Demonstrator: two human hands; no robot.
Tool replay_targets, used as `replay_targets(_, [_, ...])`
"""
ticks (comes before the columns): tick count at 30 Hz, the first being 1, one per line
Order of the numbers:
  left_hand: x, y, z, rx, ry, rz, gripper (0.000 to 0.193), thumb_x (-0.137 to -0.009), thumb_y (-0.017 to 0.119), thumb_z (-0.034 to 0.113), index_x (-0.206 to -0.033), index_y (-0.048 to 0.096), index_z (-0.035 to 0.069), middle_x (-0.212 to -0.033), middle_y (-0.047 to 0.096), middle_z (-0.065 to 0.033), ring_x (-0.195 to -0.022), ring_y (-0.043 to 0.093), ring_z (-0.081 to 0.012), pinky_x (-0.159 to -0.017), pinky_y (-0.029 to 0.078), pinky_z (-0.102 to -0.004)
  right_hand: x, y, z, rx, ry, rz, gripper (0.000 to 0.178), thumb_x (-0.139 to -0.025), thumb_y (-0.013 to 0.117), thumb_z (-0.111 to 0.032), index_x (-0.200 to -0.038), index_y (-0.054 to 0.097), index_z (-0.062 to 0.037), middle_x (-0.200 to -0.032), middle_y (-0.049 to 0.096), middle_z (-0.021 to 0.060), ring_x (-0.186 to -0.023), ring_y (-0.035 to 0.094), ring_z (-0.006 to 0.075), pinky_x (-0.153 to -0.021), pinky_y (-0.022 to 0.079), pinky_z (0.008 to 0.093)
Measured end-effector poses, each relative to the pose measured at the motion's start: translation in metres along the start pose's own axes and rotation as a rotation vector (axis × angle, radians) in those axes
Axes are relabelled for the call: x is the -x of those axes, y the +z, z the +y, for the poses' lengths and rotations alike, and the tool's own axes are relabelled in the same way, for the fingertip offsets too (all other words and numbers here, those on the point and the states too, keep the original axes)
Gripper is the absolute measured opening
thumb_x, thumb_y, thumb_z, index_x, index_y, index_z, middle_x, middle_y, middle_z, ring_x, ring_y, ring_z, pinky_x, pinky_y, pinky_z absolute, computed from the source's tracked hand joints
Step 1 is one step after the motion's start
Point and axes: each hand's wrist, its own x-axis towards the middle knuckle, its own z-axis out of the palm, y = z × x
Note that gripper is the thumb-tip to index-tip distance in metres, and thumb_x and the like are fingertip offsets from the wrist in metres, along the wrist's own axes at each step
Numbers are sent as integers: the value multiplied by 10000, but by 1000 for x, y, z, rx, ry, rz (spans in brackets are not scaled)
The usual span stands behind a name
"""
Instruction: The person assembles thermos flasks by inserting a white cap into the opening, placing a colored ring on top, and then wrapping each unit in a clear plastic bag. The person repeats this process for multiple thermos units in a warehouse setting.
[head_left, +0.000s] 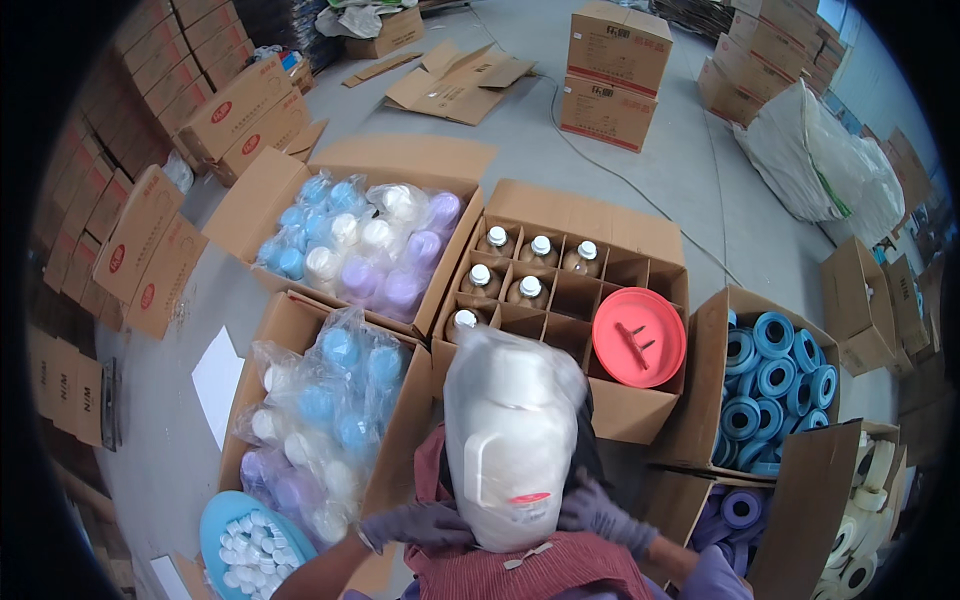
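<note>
A pale plastic jug (pixel 525 400) with a moulded handle and a small red label rests in my lap inside a clear plastic bag (pixel 470 385). Wearing a greyish-purple glove, my left hand (pixel 425 524) is closed at the lower left side of the bag. My right hand (pixel 608 514), gloved alike, grips at the bag's lower right side. The fingertips of both hands are partly hidden against the plastic. Beneath lies a red striped apron (pixel 530 575). Just ahead stands a divided carton (pixel 625 410) with several white-capped bottles (pixel 531 290) and a red round lid (pixel 660 312) on top.
On the left, two open cartons hold bagged blue, white and purple cups (pixel 345 230). A blue basin (pixel 212 520) contains white caps. To the right are cartons of blue rings (pixel 770 375), purple rings (pixel 740 508) and cream rings (pixel 860 575). Stacked boxes (pixel 615 75) stand farther off; a cable crosses the floor.
</note>
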Motion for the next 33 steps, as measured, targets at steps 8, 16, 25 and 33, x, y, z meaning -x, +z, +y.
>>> replay_targets(8, [-30,-71,110,-271,-220,602,270,-956,612,238,-1098,596,9,-964,692,-70,-851,649,-178,-794,522,-340,11,-1,-5,-58,60,-116,242,-846,575,-283,-1055,666,-200,-1099,594,43,-1116,552,262,-1048,372,544])
replay_targets(16, [64,6,-87,1311,43,789,304,-985,509,117,-1267,572,25,-1115,668,-141,-1002,665,-218,-839,563,-386,-112,-33,6,-919,199,430,171,-761,518,-17,-913,596,-5,-931,552,171,-889,581,355,-782,498,391])
replay_targets(25, [38,-244,-97,1124,797,1378,298,-949,501,76,-1231,545,-10,-1231,618,-122,-1167,608,-315,-991,524,-469,-424,-65,213,-463,65,346,433,-851,646,-186,-1259,566,-66,-1224,554,184,-1093,549,369,-945,455,422])
replay_targets(33, [-94,-552,-211,869,463,2022,261,-866,576,76,-1113,539,2,-1046,580,-126,-794,652,-264,-582,584,-384,-491,63,375,110,323,138,759,-846,592,-558,-1463,431,-145,-1499,395,220,-1397,321,446,-1150,188,586])
